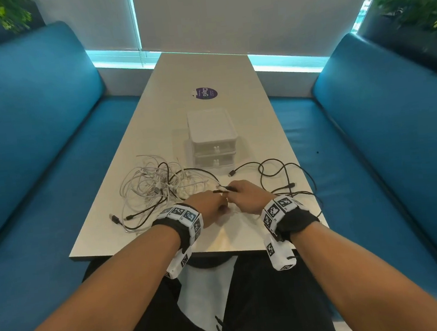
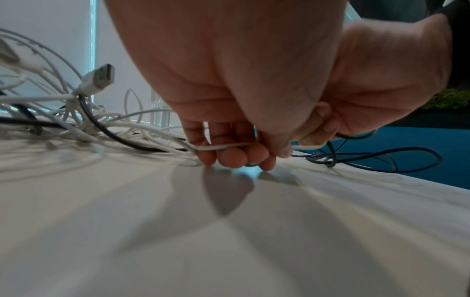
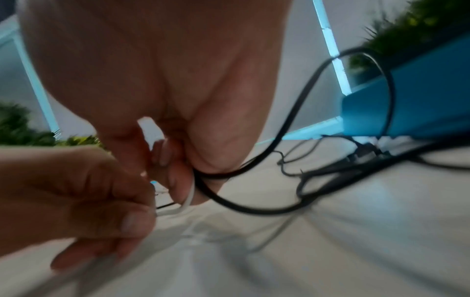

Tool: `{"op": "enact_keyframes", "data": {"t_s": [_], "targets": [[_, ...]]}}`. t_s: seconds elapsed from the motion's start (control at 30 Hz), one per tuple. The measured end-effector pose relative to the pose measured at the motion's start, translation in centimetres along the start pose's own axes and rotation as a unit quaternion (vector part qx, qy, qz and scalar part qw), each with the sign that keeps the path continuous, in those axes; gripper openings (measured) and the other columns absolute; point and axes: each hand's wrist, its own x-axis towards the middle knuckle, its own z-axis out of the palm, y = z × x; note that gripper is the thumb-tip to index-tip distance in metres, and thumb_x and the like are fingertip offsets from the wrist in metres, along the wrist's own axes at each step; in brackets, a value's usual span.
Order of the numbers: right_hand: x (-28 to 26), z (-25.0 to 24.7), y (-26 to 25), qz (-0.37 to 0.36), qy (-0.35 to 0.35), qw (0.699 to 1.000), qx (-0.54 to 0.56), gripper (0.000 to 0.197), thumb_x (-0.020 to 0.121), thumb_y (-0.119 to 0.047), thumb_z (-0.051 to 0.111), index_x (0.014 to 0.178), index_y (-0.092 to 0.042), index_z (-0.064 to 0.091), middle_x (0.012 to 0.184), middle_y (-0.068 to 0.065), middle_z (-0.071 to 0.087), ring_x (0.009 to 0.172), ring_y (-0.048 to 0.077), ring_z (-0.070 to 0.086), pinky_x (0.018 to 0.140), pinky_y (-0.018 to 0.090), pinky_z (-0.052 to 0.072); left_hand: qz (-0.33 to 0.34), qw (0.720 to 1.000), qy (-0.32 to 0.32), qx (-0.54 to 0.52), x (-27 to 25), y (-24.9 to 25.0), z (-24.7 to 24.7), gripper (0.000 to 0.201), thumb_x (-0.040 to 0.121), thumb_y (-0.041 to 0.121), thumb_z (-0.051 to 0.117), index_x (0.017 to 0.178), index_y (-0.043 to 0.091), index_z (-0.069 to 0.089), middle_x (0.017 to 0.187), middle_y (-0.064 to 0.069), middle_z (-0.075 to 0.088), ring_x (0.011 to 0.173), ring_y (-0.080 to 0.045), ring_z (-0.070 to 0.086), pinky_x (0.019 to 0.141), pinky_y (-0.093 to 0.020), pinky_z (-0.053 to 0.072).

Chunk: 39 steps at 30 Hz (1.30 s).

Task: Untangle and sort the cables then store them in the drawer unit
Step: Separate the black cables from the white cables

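At the near bench point(image 1: 156, 133) edge, left hand point(image 1: 210, 208) pinches a white cable point(image 2: 223, 147) with curled fingers; right hand point(image 1: 249, 195) grips the same strand plus a black cable point(image 3: 254, 210). The tangle point(image 1: 156, 186) lies left, drawers point(image 1: 213, 144) behind, closed. Untangling seems underway; next probably calls for drawing white from black
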Motion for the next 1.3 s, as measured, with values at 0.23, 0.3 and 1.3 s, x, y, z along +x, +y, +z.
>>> {"op": "enact_keyframes", "data": {"t_s": [0.23,0.3,1.3], "targets": [[0.0,-1.1,0.7,-0.019,0.025,0.967,-0.251,0.030,0.103,-0.028,0.040,0.112,-0.006,0.058,0.108,0.016,0.061,0.093,0.033,0.061,0.075,0.038,0.048,0.018,0.999,0.039,0.000,0.4,-1.4,-0.9,0.024,0.103,0.025,0.045,0.104,0.014,0.066,0.097,-0.010,0.068,0.091,-0.030,0.063,0.080,-0.037,0.047],[-0.2,-2.0,1.5,0.005,0.032,0.957,-0.288,0.026,0.103,-0.024,0.039,0.112,-0.006,0.056,0.106,0.015,0.061,0.090,0.032,0.061,0.073,0.038,0.050,0.006,0.998,0.058,0.014,0.6,-2.7,-1.4,0.023,0.103,0.027,0.044,0.100,0.017,0.065,0.096,-0.007,0.068,0.094,-0.029,0.061,0.086,-0.039,0.047],[-0.8,-1.4,4.2,0.107,0.151,0.948,-0.257,0.021,0.104,-0.024,0.037,0.117,-0.012,0.048,0.106,0.013,0.062,0.094,0.032,0.063,0.078,0.041,0.052,0.010,0.996,0.089,-0.012,0.7,-3.6,-1.0,0.025,0.105,0.024,0.042,0.103,0.012,0.063,0.097,-0.010,0.068,0.091,-0.030,0.061,0.079,-0.036,0.047]]}}
